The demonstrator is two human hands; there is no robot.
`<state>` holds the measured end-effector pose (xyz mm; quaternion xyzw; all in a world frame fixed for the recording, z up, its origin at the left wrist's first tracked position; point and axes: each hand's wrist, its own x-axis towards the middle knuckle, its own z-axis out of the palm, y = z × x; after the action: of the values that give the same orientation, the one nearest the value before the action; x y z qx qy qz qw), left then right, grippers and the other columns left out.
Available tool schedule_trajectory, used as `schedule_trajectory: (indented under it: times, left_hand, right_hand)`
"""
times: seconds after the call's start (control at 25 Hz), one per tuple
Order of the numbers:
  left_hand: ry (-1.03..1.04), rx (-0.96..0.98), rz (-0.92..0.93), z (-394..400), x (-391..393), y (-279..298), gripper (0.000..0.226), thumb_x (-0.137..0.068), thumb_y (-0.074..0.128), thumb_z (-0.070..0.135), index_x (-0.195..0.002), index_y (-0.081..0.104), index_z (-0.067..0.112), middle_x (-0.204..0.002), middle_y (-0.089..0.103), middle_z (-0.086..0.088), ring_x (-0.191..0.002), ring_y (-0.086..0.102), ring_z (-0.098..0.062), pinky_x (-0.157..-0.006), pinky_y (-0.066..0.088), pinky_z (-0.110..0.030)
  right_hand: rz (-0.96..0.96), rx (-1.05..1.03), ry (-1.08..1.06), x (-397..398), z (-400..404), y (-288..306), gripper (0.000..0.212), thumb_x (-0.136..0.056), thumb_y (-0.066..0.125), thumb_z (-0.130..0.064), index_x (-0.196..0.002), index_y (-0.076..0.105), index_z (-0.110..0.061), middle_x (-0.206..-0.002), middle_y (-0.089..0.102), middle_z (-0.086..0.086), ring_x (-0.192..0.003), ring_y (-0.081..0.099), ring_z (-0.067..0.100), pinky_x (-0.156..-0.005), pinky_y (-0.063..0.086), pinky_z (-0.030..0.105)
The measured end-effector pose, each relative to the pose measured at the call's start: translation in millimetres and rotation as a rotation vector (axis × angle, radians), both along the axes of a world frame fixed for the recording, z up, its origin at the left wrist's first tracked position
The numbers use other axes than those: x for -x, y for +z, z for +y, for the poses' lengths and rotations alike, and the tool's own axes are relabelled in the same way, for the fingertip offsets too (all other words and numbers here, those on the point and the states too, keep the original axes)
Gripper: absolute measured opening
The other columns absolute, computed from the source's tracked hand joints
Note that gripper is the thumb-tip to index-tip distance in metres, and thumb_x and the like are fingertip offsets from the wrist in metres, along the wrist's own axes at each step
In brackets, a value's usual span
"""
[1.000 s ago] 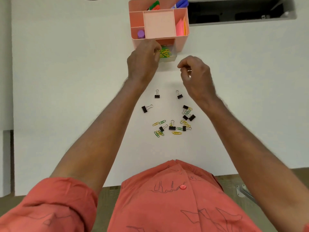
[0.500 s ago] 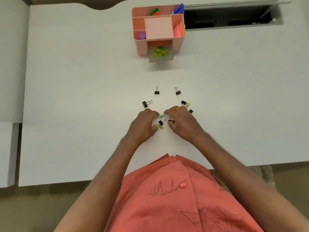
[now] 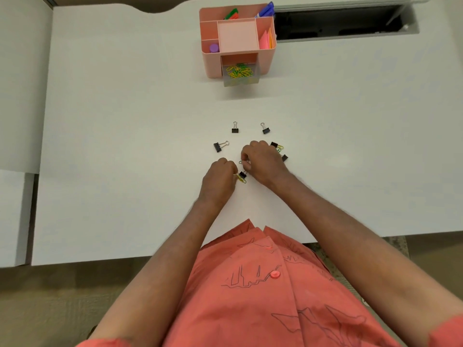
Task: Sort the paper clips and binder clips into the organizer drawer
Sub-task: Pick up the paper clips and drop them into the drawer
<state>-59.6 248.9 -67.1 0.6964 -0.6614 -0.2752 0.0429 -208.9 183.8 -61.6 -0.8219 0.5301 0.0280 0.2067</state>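
A pink desk organizer [image 3: 214, 63] stands at the far middle of the white table, its clear drawer [image 3: 240, 81] pulled out and holding yellow and green paper clips [image 3: 239, 72]. Black binder clips [image 3: 235, 128] lie scattered mid-table, one at the left [image 3: 219, 147], one at the right [image 3: 265, 128]. My left hand [image 3: 220, 180] pinches yellow and green paper clips [image 3: 241, 179] beside a small binder clip [image 3: 242, 174]. My right hand [image 3: 263, 164] pinches a green paper clip [image 3: 241, 162] at its fingertips. More clips [image 3: 278, 147] peek out behind the right hand.
The organizer's top compartments hold markers [image 3: 231, 15], a purple cap [image 3: 214, 48] and sticky notes [image 3: 266, 40]. A dark cable slot [image 3: 338, 23] opens in the table at the far right. The table's near edge [image 3: 100, 259] runs just before my shirt.
Both hands came back from the drawer to the clip pile a second ago. Since then their fingers have closed on paper clips, and the right hand has shifted slightly farther away.
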Motion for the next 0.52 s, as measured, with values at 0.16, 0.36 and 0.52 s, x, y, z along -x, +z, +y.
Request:
schedule_trajectory:
  times: [0.16, 0.36, 0.52]
  left_hand:
    - [0.004, -0.011, -0.001, -1, 0, 1, 0.015, -0.098, 0.054, 0.015, -0.104, 0.068, 0.013, -0.105, 0.059, -0.004, -0.099, 0.057, -0.024, -0.076, 0.051, -0.037]
    - [0.025, 0.008, 0.070, 4, -2, 3, 0.016, -0.099, 0.055, 0.016, -0.113, 0.062, 0.011, -0.112, 0.059, -0.006, -0.098, 0.060, -0.024, -0.083, 0.052, -0.037]
    - [-0.025, -0.065, 0.120, 11, -1, 1, 0.036, -0.094, 0.068, 0.018, -0.129, 0.058, 0.013, -0.124, 0.055, -0.006, -0.109, 0.058, -0.021, -0.091, 0.051, -0.035]
  right_hand:
    - [-0.092, -0.121, -0.057, 1, -6, 2, 0.008, -0.085, 0.059, -0.014, -0.092, 0.062, -0.014, -0.096, 0.060, 0.003, -0.092, 0.055, 0.024, -0.074, 0.044, 0.036]
    - [-0.628, -0.316, -0.549, 36, -4, 17, 0.017, -0.089, 0.052, -0.016, -0.095, 0.064, -0.026, -0.074, 0.056, -0.012, -0.061, 0.052, 0.005, -0.058, 0.047, 0.020]
    - [-0.706, -0.422, -0.762, 61, 20, 18, 0.010, -0.088, 0.056, -0.021, -0.082, 0.061, -0.028, -0.075, 0.061, -0.011, -0.062, 0.058, 0.002, -0.062, 0.050, 0.023]
